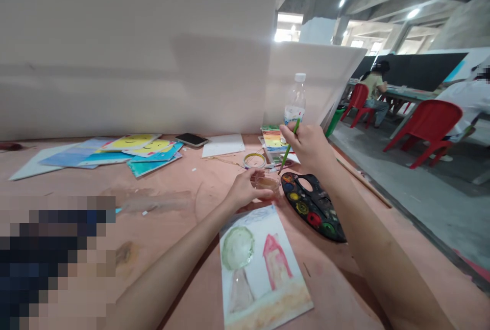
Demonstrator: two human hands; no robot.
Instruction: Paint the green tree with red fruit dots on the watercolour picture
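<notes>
1. Right hand (308, 146), fingers closed firmly around a thin green paintbrush (290, 146), bristles down just above a small clear glass of murky water (267, 184).
2. Left hand (245, 190), fingers loosely curled, empty, just beside the glass.
3. To the right, a black oval paint palette (312, 207); nearer, a white paper sheet with a painted tree and red house (260, 268).

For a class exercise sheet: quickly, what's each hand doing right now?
Left hand: open, fingers against a small glass cup.
Right hand: closed, holding a green paintbrush.
</notes>
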